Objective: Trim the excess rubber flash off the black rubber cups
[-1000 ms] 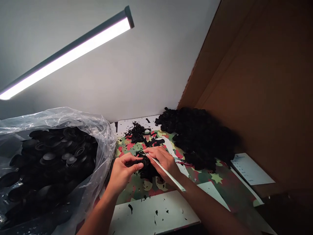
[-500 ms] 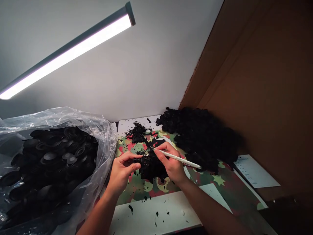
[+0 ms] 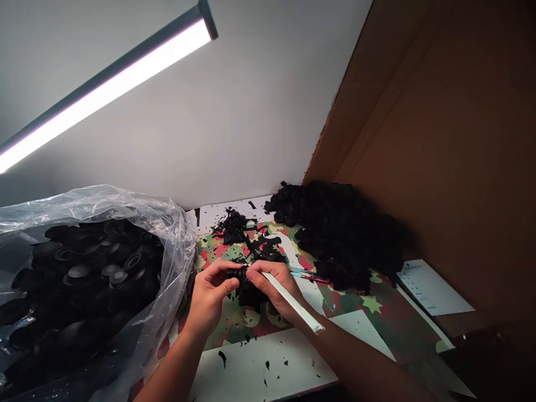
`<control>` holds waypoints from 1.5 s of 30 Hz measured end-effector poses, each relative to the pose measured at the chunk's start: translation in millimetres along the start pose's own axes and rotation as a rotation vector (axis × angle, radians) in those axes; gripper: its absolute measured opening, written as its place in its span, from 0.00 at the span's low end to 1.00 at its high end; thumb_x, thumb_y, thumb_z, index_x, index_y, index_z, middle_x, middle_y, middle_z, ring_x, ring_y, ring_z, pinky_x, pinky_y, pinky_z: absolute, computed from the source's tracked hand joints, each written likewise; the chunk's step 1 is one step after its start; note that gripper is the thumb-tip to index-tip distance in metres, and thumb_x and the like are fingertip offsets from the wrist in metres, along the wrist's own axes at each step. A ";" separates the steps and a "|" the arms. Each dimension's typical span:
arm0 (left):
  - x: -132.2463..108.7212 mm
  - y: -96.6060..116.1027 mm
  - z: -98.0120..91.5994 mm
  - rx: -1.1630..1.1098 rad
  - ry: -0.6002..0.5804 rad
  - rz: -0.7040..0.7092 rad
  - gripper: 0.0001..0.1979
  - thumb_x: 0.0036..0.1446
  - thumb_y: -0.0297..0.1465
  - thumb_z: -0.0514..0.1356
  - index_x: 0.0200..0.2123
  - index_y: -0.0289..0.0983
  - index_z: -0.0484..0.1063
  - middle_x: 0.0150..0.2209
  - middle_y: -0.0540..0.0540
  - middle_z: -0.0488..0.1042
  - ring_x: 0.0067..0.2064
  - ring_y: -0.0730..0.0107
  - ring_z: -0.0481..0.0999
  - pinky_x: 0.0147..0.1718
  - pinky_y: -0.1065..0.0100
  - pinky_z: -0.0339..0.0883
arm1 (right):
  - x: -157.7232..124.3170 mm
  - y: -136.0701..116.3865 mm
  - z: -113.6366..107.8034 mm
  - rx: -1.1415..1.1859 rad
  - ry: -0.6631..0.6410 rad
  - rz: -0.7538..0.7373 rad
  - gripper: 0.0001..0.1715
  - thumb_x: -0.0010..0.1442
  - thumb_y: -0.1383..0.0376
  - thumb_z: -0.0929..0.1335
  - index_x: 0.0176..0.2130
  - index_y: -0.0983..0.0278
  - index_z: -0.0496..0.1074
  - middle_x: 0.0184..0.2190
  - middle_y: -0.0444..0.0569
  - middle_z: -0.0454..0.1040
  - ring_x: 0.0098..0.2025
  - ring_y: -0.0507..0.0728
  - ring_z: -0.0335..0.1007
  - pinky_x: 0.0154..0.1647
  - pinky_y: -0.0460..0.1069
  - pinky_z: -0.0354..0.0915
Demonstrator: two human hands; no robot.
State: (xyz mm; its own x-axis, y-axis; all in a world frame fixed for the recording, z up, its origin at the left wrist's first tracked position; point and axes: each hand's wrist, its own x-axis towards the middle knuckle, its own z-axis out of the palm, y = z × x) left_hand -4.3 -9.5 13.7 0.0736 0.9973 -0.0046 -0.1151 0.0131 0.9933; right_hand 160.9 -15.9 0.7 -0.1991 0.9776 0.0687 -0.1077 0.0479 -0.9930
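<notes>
Between thumb and fingers, my left hand (image 3: 209,293) grips a small ribbed black rubber part (image 3: 239,274), mostly hidden by the fingers. My right hand (image 3: 280,286) is closed around a slim white stick-like tool (image 3: 295,306), whose back end points down to the right over the forearm. Its working tip is hidden by my right fingers, which meet the right side of the rubber part. Under both hands lies a heap of black scraps (image 3: 255,298), on a camouflage-patterned sheet with stars (image 3: 372,304).
At left, a clear plastic bag (image 3: 178,234) holds many black ribbed rubber parts (image 3: 96,268). A large black pile (image 3: 352,234) leans toward the cardboard wall (image 3: 439,139) at right. A teal and pink tool (image 3: 309,274), a white paper (image 3: 435,287) and a lamp (image 3: 125,78) are around.
My right hand has moved left, up against the rubber part. The white tool has swung so its back end points more steeply downward. The teal and pink tool now shows.
</notes>
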 end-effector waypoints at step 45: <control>-42.6 50.9 -13.1 -0.579 0.034 -0.256 0.13 0.58 0.39 0.65 0.39 0.35 0.76 0.32 0.43 0.76 0.25 0.76 0.66 0.23 0.73 0.60 | 6.3 7.0 -48.5 -0.655 0.243 -0.303 0.32 0.64 0.40 0.62 0.25 0.60 0.74 0.20 0.47 0.73 0.26 0.58 0.67 0.30 0.50 0.62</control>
State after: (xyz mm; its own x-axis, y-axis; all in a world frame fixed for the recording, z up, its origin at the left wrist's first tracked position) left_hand -26.3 -50.4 62.9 0.1391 0.9589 -0.2472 -0.6159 0.2792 0.7367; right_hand 206.1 0.5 -10.5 -0.0244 0.9162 0.3999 0.4918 0.3592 -0.7932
